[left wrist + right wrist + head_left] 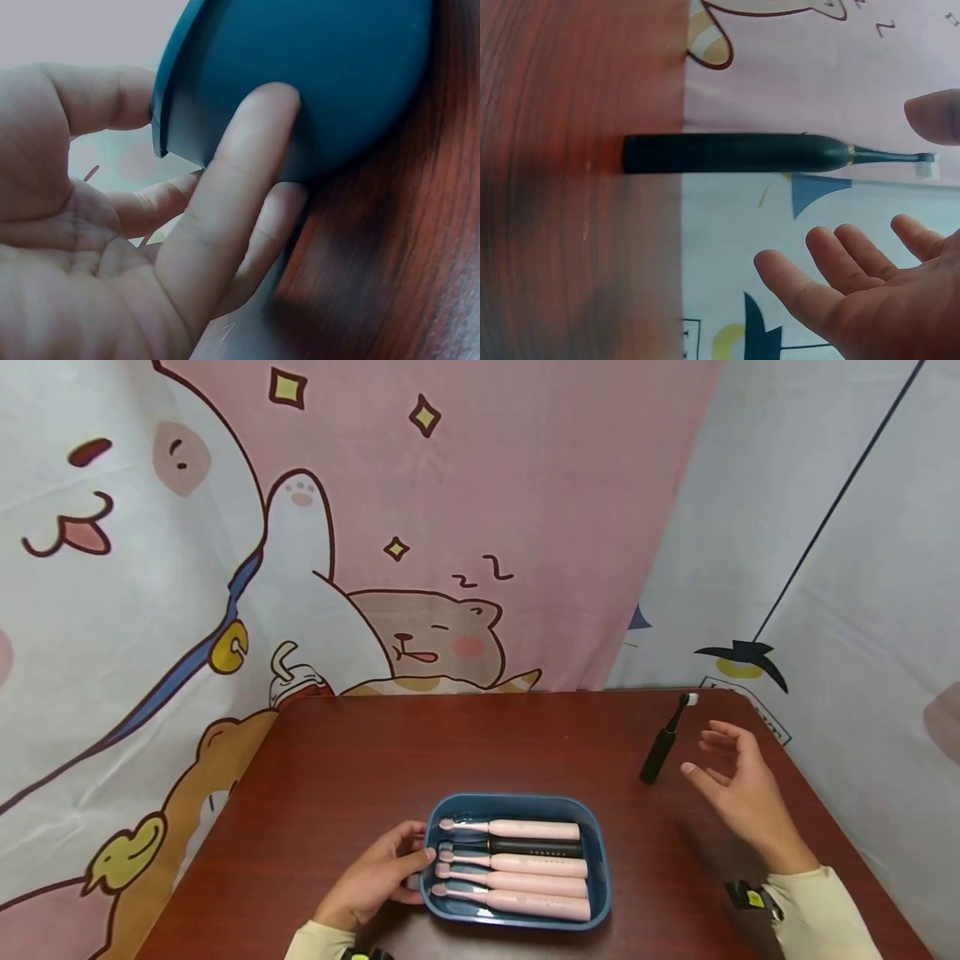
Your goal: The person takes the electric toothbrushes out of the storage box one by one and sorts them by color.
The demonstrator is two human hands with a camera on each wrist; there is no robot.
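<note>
A blue tray stands at the near middle of the table. Inside it lie several pink electric toothbrushes and one black electric toothbrush, side by side with heads to the left. My left hand holds the tray's left end, thumb at the rim and fingers against the outer wall. Another black electric toothbrush, with a white-bristled head, stands upright at the table's right. Just right of it, my right hand is spread with fingers apart, holding nothing; the right wrist view shows a gap between them.
The brown wooden table ends at a cartoon-printed curtain behind it. More printed cloth hangs along the left and right sides of the table.
</note>
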